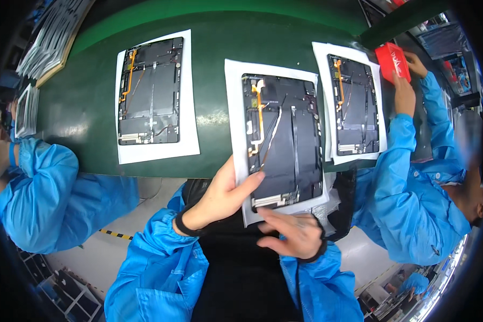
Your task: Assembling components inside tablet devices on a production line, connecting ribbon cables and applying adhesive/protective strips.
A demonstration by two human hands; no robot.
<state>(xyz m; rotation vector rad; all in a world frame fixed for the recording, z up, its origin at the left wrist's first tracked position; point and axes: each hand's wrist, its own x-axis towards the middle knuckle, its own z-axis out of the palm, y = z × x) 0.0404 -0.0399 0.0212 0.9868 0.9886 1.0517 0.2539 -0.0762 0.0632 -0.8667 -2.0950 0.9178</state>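
An opened tablet housing (287, 145), black inside with an orange flex cable along its left side, lies on a white foam sheet (236, 96) at the table's near edge. My left hand (228, 190) is closed around the left edge of the sheet and housing, its thumb on top near the lower left corner. My right hand (292, 233) is just below the housing's bottom edge, slightly blurred. Its thumb and index finger are apart, and the index fingertip is at or very near the bottom edge; whether it touches I cannot tell. Nothing shows in that hand.
Similar tablet housings lie on white sheets to the left (163, 91) and right (354, 107) on the green table (209, 112). At right a co-worker's hands hold a red box (393, 63). Another person's blue sleeve (43, 166) is at left. Stacked panels (53, 37) stand far left.
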